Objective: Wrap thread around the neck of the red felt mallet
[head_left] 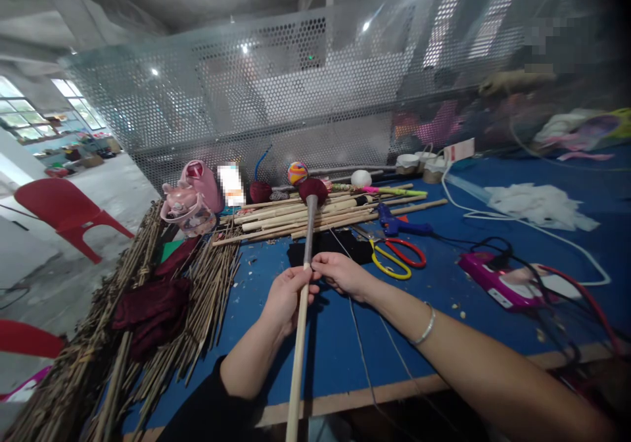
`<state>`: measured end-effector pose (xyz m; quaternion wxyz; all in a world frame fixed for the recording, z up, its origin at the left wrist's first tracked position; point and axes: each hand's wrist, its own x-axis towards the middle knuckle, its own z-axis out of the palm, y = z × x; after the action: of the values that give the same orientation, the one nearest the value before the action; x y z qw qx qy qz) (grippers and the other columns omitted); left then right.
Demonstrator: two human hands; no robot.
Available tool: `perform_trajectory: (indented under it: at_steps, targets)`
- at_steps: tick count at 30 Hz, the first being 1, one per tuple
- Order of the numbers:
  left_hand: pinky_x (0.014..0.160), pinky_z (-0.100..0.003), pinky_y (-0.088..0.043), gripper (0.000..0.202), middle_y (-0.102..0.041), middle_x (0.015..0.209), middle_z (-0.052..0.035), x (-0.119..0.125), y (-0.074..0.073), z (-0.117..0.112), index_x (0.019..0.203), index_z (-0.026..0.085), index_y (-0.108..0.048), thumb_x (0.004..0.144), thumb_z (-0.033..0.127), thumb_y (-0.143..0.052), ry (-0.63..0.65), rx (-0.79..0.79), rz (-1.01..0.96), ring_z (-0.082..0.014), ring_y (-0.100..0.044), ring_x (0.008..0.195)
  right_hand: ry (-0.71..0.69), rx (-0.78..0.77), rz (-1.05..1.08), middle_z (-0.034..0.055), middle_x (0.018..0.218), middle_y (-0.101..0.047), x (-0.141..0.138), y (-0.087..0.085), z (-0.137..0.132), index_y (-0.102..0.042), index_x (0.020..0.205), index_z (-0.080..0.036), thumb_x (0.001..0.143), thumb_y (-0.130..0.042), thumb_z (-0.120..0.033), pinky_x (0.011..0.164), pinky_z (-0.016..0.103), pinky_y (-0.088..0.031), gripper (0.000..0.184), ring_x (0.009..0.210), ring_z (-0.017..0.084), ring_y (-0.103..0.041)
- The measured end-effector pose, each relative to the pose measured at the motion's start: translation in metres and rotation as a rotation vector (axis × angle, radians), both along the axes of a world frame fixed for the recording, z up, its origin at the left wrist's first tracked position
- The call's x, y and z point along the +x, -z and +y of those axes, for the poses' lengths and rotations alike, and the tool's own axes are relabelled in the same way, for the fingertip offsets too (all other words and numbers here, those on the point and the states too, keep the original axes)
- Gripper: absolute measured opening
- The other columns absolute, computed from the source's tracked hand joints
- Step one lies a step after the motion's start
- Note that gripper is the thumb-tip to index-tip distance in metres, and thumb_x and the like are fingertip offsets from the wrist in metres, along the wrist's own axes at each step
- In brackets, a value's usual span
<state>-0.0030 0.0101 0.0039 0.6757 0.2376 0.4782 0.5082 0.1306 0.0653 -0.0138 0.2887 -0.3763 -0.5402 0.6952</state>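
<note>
My left hand (287,297) is closed around a long pale wooden stick (299,363) that runs from the near table edge up and away. The stick's far end carries a dark red padded ball (313,191), and the part below the ball is wrapped in grey thread. My right hand (341,273) is pinched at the stick just beside my left hand, where the grey wrapping ends. A thin grey thread (362,350) trails from that hand down over the blue table (434,297).
A row of bamboo sticks (315,215) lies across the table's back. Thin twigs and dark red cloth (152,304) pile at left. Red-and-yellow scissors (397,258), a blue glue gun (401,225), a pink device with cables (493,281) and white stuffing (537,204) lie right. Perforated metal screen behind.
</note>
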Motion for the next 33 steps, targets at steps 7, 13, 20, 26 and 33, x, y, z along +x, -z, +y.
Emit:
perform_trajectory:
  at_steps: [7, 13, 20, 26, 33]
  targets:
    - [0.046, -0.017, -0.046, 0.015, -0.066, 0.078, -0.0072, 0.003, 0.008, 0.0, 0.085, 0.013, -0.055, 0.076, 0.024, -0.058, 0.086, -0.026, -0.108, -0.0089, -0.06, 0.054, -0.092, -0.138, 0.095, -0.0113, 0.042, -0.033, 0.004, -0.007, 0.0, -0.053, 0.088, -0.015, 0.073, -0.06, -0.041, 0.029, 0.015, -0.007, 0.031, 0.031, 0.001, -0.014]
    - [0.032, -0.014, -0.03, 0.035, -0.05, 0.047, 0.0043, -0.008, 0.011, 0.003, 0.069, 0.014, -0.051, 0.064, 0.045, -0.068, 0.166, 0.169, 0.45, -0.0045, -0.041, 0.035, -0.064, -0.056, 0.05, -0.0126, 0.037, -0.025, 0.007, -0.001, 0.006, -0.049, 0.072, -0.016, 0.071, -0.061, -0.039, 0.03, 0.015, -0.01, 0.026, 0.031, 0.002, -0.014]
    - [0.036, -0.016, -0.033, 0.039, -0.051, 0.048, 0.0042, -0.014, 0.005, -0.003, 0.064, 0.015, -0.047, 0.059, 0.046, -0.071, 0.267, 0.205, 0.326, -0.0048, -0.043, 0.037, -0.06, 0.037, 0.008, -0.0117, 0.037, -0.028, 0.004, -0.009, -0.003, -0.049, 0.071, -0.016, 0.073, -0.058, -0.04, 0.029, 0.016, -0.013, 0.025, 0.03, 0.003, -0.018]
    - [0.037, -0.015, -0.026, 0.041, -0.045, 0.047, 0.0072, -0.006, 0.003, -0.012, 0.066, 0.016, -0.044, 0.059, 0.045, -0.072, 0.151, 0.229, 0.119, -0.0028, -0.037, 0.038, -0.045, 0.195, -0.071, -0.0099, 0.041, -0.034, 0.001, -0.025, -0.002, -0.053, 0.071, -0.014, 0.072, -0.059, -0.038, 0.029, 0.016, -0.016, 0.025, 0.03, 0.002, -0.024]
    - [0.04, -0.015, -0.029, 0.041, -0.043, 0.049, 0.0069, 0.002, 0.006, 0.015, 0.066, 0.015, -0.045, 0.062, 0.049, -0.068, -0.013, 0.23, 0.062, -0.0027, -0.038, 0.041, -0.033, 0.061, -0.027, -0.012, 0.037, -0.025, -0.013, -0.024, 0.03, -0.047, 0.067, -0.017, 0.074, -0.056, -0.038, 0.03, 0.016, -0.013, 0.024, 0.03, 0.003, -0.017]
